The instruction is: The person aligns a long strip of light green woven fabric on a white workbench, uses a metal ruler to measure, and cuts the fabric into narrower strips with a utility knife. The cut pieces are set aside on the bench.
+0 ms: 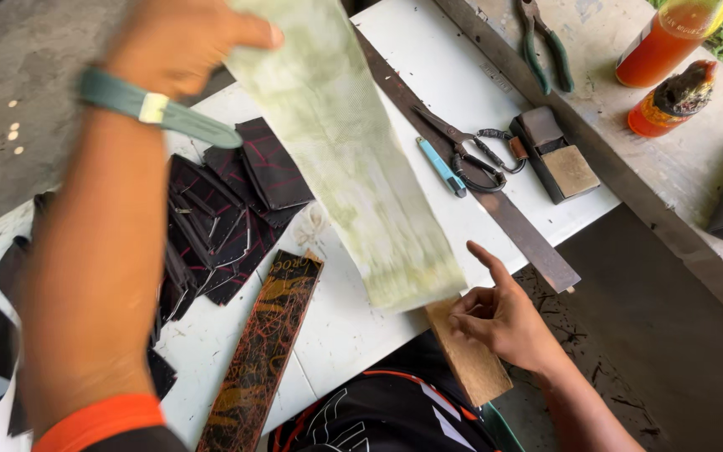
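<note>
Left hand (182,42) pinches the far end of the long pale-green mesh-textured strip (345,159), which runs down to the near right toward the half-curled, empty right hand (499,318) on the wooden block (470,360).

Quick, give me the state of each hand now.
Left hand: closed, gripping the top of the pale green strip.
Right hand: loosely curled, index finger out, holding nothing, beside the wooden block.
</note>
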